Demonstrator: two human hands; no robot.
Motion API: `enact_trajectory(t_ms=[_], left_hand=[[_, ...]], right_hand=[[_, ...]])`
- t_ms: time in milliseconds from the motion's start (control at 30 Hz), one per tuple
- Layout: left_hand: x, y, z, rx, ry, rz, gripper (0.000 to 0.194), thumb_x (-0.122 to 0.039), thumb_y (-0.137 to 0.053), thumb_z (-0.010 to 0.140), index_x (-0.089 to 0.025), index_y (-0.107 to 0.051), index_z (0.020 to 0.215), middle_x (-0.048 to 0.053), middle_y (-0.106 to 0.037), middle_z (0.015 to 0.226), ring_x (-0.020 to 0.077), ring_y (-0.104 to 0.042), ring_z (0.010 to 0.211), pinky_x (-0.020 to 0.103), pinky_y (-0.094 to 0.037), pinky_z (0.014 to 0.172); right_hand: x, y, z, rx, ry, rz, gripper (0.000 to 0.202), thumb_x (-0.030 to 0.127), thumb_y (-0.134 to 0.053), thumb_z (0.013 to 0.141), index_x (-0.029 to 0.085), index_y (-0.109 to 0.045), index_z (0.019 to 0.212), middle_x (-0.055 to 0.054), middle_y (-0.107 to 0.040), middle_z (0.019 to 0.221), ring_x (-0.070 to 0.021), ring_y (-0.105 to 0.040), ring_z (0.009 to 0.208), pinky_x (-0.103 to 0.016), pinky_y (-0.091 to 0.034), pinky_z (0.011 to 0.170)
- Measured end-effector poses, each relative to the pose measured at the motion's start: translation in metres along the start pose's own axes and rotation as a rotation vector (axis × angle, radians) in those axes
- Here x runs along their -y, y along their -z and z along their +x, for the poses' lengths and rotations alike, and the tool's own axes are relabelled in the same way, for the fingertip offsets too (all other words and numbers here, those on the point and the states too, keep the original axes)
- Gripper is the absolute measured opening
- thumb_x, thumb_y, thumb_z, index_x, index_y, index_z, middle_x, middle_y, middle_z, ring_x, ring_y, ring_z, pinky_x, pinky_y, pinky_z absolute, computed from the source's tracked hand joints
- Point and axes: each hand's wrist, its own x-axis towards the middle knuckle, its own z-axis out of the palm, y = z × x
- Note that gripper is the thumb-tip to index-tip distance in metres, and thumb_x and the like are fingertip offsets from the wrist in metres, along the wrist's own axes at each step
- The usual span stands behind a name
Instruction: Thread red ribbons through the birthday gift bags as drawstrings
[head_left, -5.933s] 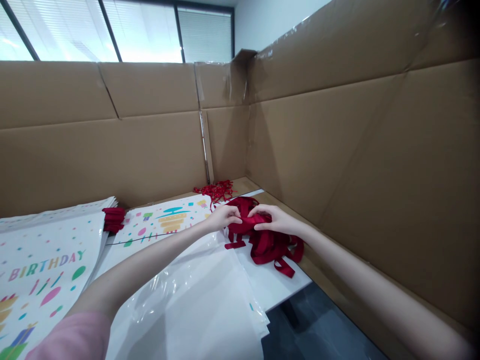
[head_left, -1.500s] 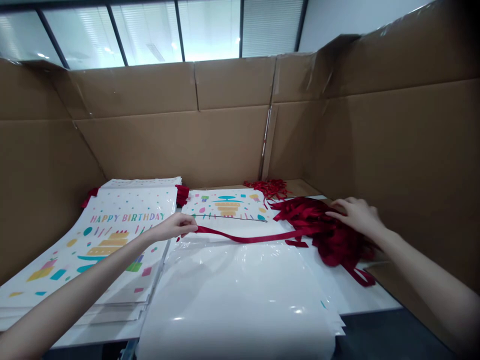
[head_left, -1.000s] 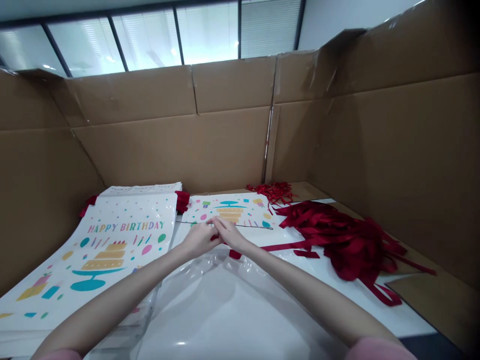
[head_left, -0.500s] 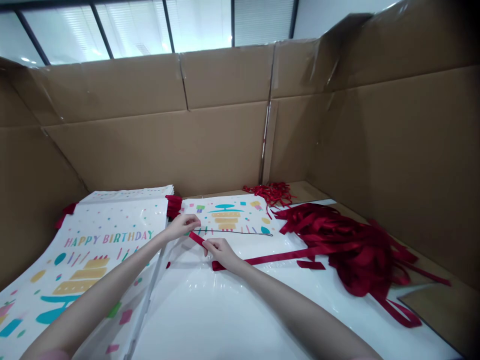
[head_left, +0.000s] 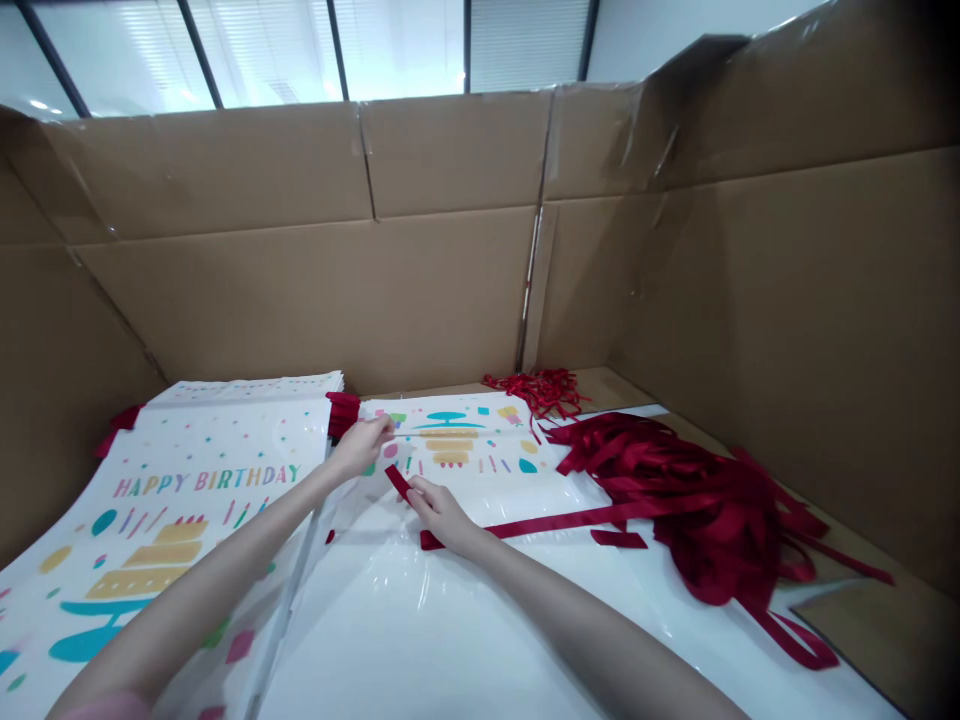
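My left hand pinches one end of a thin dark wire, which points right across the printed part of a white bag. Between the fingertips of my right hand is a red ribbon, its free end sticking up to the left. Beneath my right wrist, a long red ribbon strip runs toward a tangled heap of red ribbon. Whether the held end belongs to that strip is hidden by my hand.
Left of my hands lies a stack of white birthday-print bags, with bunched red ribbon at its edge. Thin red strings sit at the back. Tall cardboard walls rise behind and on both sides. A short ribbon scrap lies nearby.
My left hand has lifted slightly up and left with the wire, away from the ribbon end. The ribbon in my right hand now tilts more steeply.
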Motion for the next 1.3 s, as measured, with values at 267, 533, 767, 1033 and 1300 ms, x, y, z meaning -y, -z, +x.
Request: enact_trajectory(t_ms=[267,533,767,1033,1300], left_hand=[[-0.035,0.089,-0.083,-0.214,0.048,-0.641,0.027,-0.045,-0.046,0.087,-0.018,-0.046,0.084,-0.003,-0.038,0.067,0.0081,-0.032,0.054,0.019,-0.027,0.050],[0.008,0.083,-0.214,-0.227,0.310,-0.252,0.031,-0.050,-0.050,0.082,-0.019,-0.055,0.078,0.000,-0.051,0.068,0.0137,-0.045,0.061,0.022,-0.037,0.054],[0.024,0.034,-0.273,-0.359,0.438,-0.115,0.029,-0.050,-0.052,0.082,-0.022,-0.061,0.083,0.002,-0.066,0.087,0.0206,-0.061,0.081,0.026,-0.047,0.070],[0.025,0.031,-0.273,-0.468,0.443,-0.046,0.027,-0.048,-0.051,0.083,-0.022,-0.059,0.083,0.001,-0.065,0.087,0.0192,-0.060,0.080,0.026,-0.046,0.071],[0.031,0.027,-0.277,-0.518,0.481,-0.019,0.029,-0.049,-0.053,0.081,-0.021,-0.061,0.082,0.001,-0.067,0.084,0.0185,-0.060,0.078,0.025,-0.046,0.068]], right_hand=[[0.004,0.002,-0.001,0.042,-0.003,0.114,0.034,0.046,-0.040,0.090,0.017,-0.056,0.080,0.000,-0.050,0.074,-0.0121,-0.043,0.065,-0.024,-0.034,0.063],[0.004,0.000,0.000,0.005,-0.012,0.106,0.040,0.052,-0.046,0.085,0.017,-0.053,0.069,-0.001,-0.049,0.069,-0.0142,-0.045,0.066,-0.026,-0.037,0.065],[0.002,0.001,0.001,-0.058,0.037,0.085,0.033,0.047,-0.050,0.083,0.017,-0.059,0.074,-0.003,-0.052,0.076,-0.0161,-0.050,0.073,-0.030,-0.041,0.070],[0.000,0.001,0.000,-0.063,-0.040,0.236,0.028,0.044,-0.054,0.080,0.017,-0.056,0.084,0.000,-0.055,0.070,-0.0128,-0.052,0.060,-0.026,-0.042,0.059],[0.000,0.003,0.001,-0.051,-0.066,0.307,0.030,0.046,-0.056,0.080,0.016,-0.054,0.083,0.001,-0.054,0.066,-0.0111,-0.050,0.057,-0.024,-0.041,0.054]])
